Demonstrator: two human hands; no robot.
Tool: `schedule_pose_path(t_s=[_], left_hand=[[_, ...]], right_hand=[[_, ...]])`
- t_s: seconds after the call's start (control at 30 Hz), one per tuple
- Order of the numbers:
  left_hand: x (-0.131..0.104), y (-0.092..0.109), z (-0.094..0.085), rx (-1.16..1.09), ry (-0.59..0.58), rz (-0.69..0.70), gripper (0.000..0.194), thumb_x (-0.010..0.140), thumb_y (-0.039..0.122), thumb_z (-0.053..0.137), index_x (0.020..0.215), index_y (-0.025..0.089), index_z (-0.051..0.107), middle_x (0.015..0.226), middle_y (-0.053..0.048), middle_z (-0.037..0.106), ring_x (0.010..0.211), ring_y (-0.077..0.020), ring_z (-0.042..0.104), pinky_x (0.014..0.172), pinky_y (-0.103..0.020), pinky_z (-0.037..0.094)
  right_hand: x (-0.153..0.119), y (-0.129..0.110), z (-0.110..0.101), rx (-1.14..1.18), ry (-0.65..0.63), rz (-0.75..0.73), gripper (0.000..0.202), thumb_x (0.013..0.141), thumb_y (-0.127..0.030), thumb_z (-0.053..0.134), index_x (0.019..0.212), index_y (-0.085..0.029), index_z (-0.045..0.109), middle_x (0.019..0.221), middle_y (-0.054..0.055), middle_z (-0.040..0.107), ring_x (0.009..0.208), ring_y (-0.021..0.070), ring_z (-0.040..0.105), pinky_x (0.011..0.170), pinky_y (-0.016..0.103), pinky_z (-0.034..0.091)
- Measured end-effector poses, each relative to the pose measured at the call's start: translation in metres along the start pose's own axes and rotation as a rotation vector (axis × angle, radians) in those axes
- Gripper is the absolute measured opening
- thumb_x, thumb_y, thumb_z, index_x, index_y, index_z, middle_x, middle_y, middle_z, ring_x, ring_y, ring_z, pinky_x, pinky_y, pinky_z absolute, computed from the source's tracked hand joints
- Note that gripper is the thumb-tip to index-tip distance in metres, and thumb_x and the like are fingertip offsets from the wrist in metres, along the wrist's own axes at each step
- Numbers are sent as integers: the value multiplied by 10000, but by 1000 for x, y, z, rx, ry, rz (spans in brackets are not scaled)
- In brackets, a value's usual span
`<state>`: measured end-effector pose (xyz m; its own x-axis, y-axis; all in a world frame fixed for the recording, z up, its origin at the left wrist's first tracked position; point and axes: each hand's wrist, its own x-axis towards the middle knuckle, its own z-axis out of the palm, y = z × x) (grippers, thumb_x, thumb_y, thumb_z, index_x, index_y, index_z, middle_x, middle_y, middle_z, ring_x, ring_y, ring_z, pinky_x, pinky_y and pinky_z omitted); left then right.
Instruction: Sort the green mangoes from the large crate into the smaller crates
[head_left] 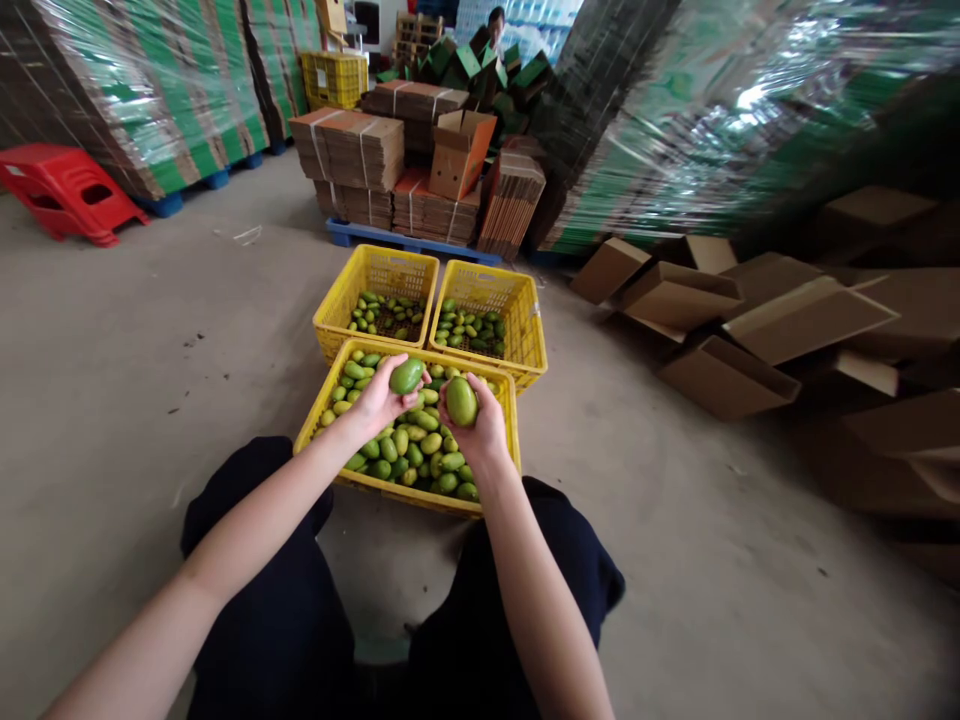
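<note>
My left hand (pixel 384 400) is closed around a green mango (pixel 406 376), its fingers curled beneath the fruit. A second green mango (pixel 461 401), slightly duller, sits in the grip of my right hand (pixel 484 425). Both hands are above the front yellow crate (pixel 405 497), which holds many green and yellowish mangoes (pixel 420 440). Just behind it stand two more yellow crates, the left one (pixel 341 290) and the right one (pixel 529 335), each with a smaller number of mangoes on its floor.
A red plastic stool (pixel 71 190) is at the far left. Bundled flat cartons (pixel 352 150) lie on a blue pallet (pixel 412 243) behind the crates. Open cardboard boxes (pixel 727 380) are heaped to the right. Wrapped stacks (pixel 172 90) flank the area, and a person (pixel 496 22) is at the back.
</note>
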<state>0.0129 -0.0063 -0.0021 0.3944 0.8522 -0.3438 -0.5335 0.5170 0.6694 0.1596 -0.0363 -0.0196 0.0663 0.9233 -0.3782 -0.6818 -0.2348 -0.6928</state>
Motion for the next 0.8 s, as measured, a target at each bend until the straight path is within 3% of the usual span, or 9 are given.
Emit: schedule_pose_path(t_s=[0.13, 0.23, 0.33, 0.43, 0.53, 0.63, 0.8], left_hand=[[1, -3, 0, 59, -8, -17, 314, 943, 212, 397, 826, 103, 668, 532, -26, 557, 378, -70, 401, 394, -169, 324], [0, -3, 1, 50, -20, -20, 308, 950, 201, 392, 854, 100, 666, 548, -29, 569, 392, -77, 415, 404, -180, 339], [0, -3, 3, -26, -41, 55, 254, 952, 197, 439, 894, 110, 671, 672, -54, 638, 552, -109, 569, 508, -198, 446], [0, -4, 5, -81, -88, 147, 191, 939, 193, 506, 915, 122, 682, 783, -67, 674, 716, -133, 647, 622, -212, 504], [2, -6, 6, -108, -153, 167, 229, 946, 247, 517, 871, 113, 686, 727, -47, 639, 542, -84, 554, 502, -185, 442], [9, -8, 7, -156, -158, 156, 277, 950, 303, 515, 823, 120, 680, 647, -8, 581, 401, -42, 396, 387, -170, 324], [24, -10, 10, -279, -72, 127, 198, 938, 277, 540, 894, 157, 692, 718, -29, 655, 531, -94, 556, 516, -201, 455]], right_hand=[[-1, -3, 0, -52, -37, 54, 199, 831, -378, 585, 812, -187, 640, 578, 5, 634, 435, 122, 512, 357, 213, 345], [-3, -5, 1, -68, -63, 77, 209, 852, -371, 549, 821, -184, 636, 562, -4, 628, 395, 113, 485, 353, 215, 340], [-6, -5, 0, -83, -86, 43, 153, 767, -333, 674, 785, -196, 608, 617, -16, 655, 405, 106, 507, 358, 217, 353], [-8, -5, 0, -69, -93, -85, 223, 656, -294, 780, 731, -206, 589, 678, -23, 687, 441, 103, 537, 364, 209, 355], [-8, -6, 0, -18, -130, -193, 222, 641, -315, 795, 745, -200, 636, 736, -27, 697, 464, 81, 529, 362, 191, 330], [-4, -8, 2, 63, -165, -194, 207, 698, -379, 717, 741, -183, 664, 741, -9, 681, 434, 67, 480, 336, 198, 285], [10, -6, 6, 190, -112, -207, 145, 699, -344, 643, 725, -202, 627, 628, -15, 636, 400, 87, 460, 323, 211, 275]])
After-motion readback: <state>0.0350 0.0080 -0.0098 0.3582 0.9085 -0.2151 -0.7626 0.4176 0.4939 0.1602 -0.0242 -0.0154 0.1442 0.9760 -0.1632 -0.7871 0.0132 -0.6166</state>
